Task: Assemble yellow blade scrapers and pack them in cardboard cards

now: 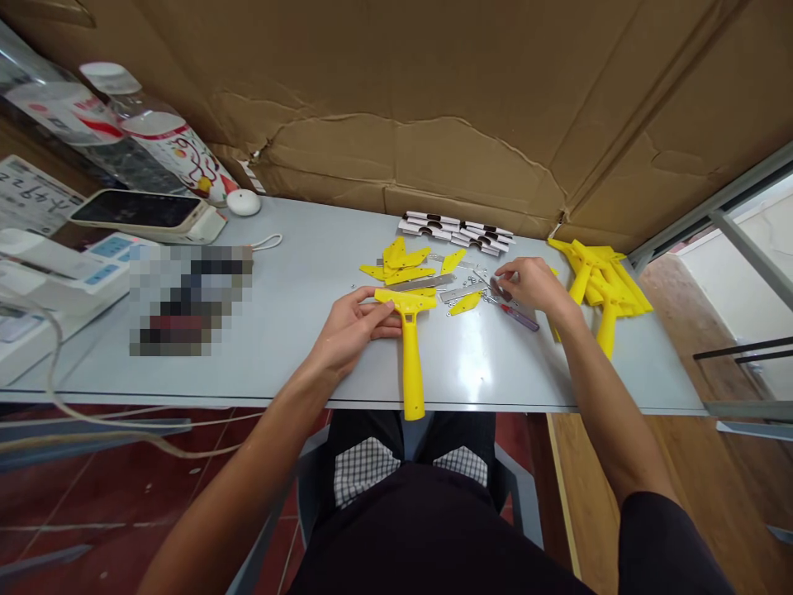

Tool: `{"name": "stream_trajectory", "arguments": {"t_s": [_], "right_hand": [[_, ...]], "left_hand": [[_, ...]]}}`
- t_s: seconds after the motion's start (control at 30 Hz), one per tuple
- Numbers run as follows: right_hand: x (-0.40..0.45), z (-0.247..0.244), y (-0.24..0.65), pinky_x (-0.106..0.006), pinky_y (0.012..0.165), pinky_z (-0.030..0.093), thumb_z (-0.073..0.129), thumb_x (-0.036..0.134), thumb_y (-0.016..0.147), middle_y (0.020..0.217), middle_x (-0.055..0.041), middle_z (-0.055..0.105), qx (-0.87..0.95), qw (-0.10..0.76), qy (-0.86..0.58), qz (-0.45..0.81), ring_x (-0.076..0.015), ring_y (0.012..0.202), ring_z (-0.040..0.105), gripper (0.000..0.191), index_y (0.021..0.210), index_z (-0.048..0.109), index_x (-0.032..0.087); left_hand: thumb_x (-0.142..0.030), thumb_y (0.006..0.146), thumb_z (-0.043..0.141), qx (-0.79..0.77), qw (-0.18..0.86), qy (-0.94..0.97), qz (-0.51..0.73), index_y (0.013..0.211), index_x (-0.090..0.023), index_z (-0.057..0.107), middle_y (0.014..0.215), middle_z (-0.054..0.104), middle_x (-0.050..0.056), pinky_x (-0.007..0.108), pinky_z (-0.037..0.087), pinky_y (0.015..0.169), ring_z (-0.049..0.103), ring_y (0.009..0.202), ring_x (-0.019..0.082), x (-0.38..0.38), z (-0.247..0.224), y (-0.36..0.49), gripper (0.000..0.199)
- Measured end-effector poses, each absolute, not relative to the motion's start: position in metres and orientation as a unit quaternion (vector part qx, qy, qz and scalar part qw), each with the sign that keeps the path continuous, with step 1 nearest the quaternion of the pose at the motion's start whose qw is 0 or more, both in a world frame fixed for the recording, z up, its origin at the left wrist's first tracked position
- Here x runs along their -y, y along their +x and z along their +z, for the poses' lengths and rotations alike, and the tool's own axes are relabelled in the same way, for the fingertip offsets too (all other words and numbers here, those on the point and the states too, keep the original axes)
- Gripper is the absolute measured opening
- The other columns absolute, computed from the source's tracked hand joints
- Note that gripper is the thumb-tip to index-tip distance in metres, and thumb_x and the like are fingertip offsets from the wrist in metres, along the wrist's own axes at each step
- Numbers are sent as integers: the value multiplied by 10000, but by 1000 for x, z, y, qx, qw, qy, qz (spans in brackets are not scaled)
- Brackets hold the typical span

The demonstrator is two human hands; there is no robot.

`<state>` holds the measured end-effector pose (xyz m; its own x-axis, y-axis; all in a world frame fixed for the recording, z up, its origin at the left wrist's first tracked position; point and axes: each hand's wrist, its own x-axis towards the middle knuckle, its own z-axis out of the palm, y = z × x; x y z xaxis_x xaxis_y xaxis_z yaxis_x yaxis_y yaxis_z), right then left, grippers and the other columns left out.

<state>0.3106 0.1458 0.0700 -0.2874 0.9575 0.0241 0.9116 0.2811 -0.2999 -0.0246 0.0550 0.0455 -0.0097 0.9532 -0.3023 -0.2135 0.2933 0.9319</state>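
Note:
My left hand (359,330) grips a yellow T-shaped scraper handle (413,364) by its wide head, the grip pointing toward me over the table's front edge. My right hand (529,283) is over a scatter of small nuts and screws (486,297), its fingertips pinched together; whatever is between them is too small to make out. Just below those fingers lies a screwdriver (522,318) with a reddish, see-through handle. Flat metal blades (464,291) and several yellow cover plates (405,268) lie between my hands.
White-edged blade packs (455,230) sit along the cardboard wall (347,157). Several yellow scraper handles (598,281) are piled at the right. On the left are a phone (140,211), a bottle (167,140), a white round case (244,202), boxes and a blurred-out item (195,302).

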Motion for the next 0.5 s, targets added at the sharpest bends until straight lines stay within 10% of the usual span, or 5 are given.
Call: {"name": "stream_trajectory", "arguments": {"t_s": [0.5], "right_hand": [[-160,63,296,-354,815,472,747,223,860,846,-53,778,774,113,-604,154,-210,814,654,210,1054,801,163]], "left_hand": [[-101,892,797,-448,624,392,506,1106,-159,646,980,823,132,518,713,851,843,935,342,-92,84,31,268]]}}
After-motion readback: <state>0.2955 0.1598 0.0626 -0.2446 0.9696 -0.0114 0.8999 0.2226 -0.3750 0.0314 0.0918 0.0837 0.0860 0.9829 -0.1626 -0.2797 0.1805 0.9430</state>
